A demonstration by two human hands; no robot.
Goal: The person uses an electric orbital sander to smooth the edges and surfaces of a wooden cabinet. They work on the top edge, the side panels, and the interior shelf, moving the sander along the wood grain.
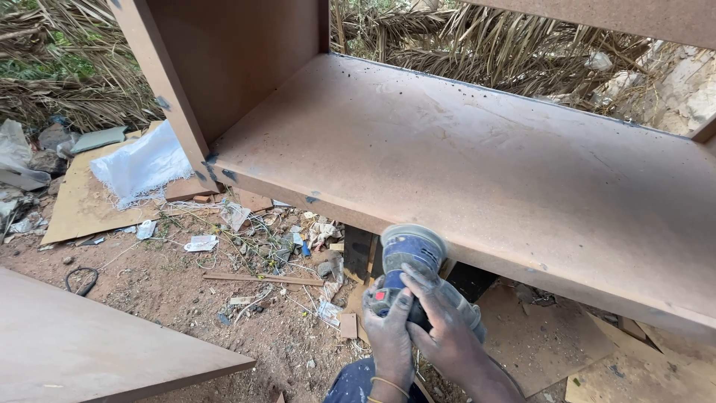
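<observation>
Both my hands grip a blue and grey hand-held power sander (409,257). Its round pad presses against the front edge of a large brown fibreboard shelf unit (462,149). My left hand (389,328) wraps the tool's rear body near a red switch. My right hand (438,317) closes over the top of the body just beside it. Dust coats both hands. The sander's pad sits under the board's lower front edge, left of the middle.
A loose brown board (89,351) lies at the lower left. Dirt ground holds scraps, paper and a white woven sack (142,164). Flat cardboard pieces (537,343) lie under the unit. Dry palm fronds (492,45) stand behind.
</observation>
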